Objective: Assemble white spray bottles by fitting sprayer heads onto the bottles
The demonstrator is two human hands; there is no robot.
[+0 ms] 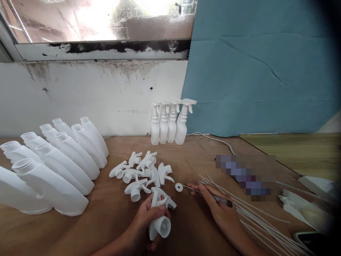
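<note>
My left hand (149,217) is closed around a white trigger spray head (163,226), its round open collar facing me. White parts overlap just beyond that collar, and I cannot tell whether a second head lies behind. In my right hand (217,204) is a thin screwdriver (222,201) with a dark, see-through handle, pointing left. Its tip is at or close beside a small white ring (178,187) on the table; contact is unclear. Several loose spray heads (135,190) lie in a pile beyond my left hand.
White open-necked bottles (66,185) stand in rows at the left. Several bottles with spray heads (182,124) stand by the wall. Thin white tubes (255,217) lie under and beside my right forearm on the wooden table (119,234). A pixelated object (243,176) is farther right.
</note>
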